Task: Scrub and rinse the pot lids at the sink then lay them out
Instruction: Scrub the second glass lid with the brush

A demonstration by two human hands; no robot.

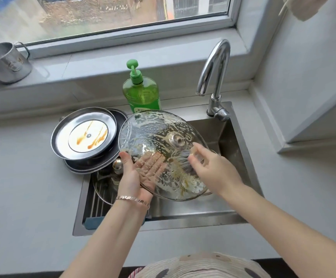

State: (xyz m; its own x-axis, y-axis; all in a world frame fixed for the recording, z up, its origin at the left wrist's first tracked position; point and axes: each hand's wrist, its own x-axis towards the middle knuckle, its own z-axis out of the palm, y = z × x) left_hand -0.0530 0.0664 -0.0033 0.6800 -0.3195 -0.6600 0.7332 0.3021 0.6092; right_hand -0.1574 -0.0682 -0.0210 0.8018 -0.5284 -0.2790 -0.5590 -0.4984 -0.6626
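A large glass pot lid (159, 137), smeared with foam and yellowish residue, is tilted over the sink (235, 145). My left hand (137, 175) holds it from below: the fingers lie flat under the glass and the thumb sits over the near-left rim. My right hand (209, 167) presses a wire scourer (185, 163) on the lid's top side, just below its metal knob (178, 140). A second glass lid (104, 183) lies in the sink's left part. A stained steel lid (86, 135) tops a stack of lids on the counter at the sink's left corner.
A green dish soap bottle (141, 91) stands behind the sink. The chrome faucet (215, 77) arches over the back right, with no water visible. A steel mug (4, 63) sits on the window sill at the far left. A slatted drain rack (96, 203) fills the sink's left side.
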